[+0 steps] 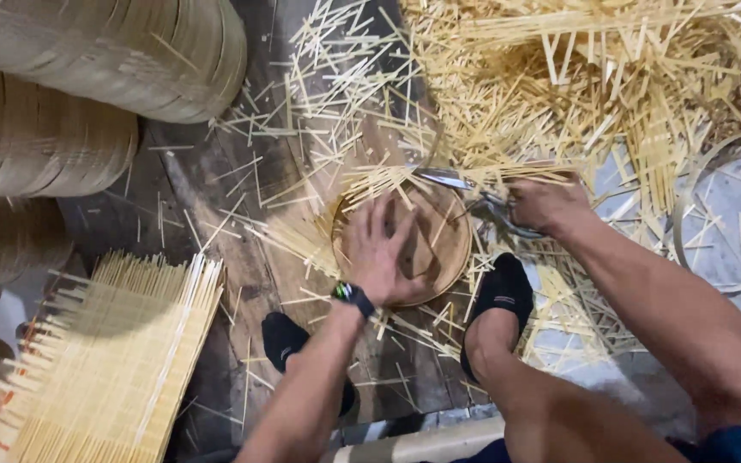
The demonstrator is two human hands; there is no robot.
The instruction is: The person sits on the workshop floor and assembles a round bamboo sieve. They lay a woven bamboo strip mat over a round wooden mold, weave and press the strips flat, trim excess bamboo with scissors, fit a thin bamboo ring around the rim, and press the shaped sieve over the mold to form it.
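Bamboo everywhere. Far left: stacked hoops (87, 60) on their sides, w/ a mat (113, 360) of parallel slats lying on the floor (216, 197) below them. Centre: round tray (439, 249) flat on the dark boards, loose strip ends sticking out past its rim. Left hand (383, 253) lies spread, fingers released, palm pressing down on the tray; watch (352, 296) on that wrist. Right hand (546, 206) is clenched round shears (465, 193) at the tray's upper right edge, blades over the strip ends. Black-socked feet (499, 296) sit just below the tray. Offcuts (576, 94) piled top right.
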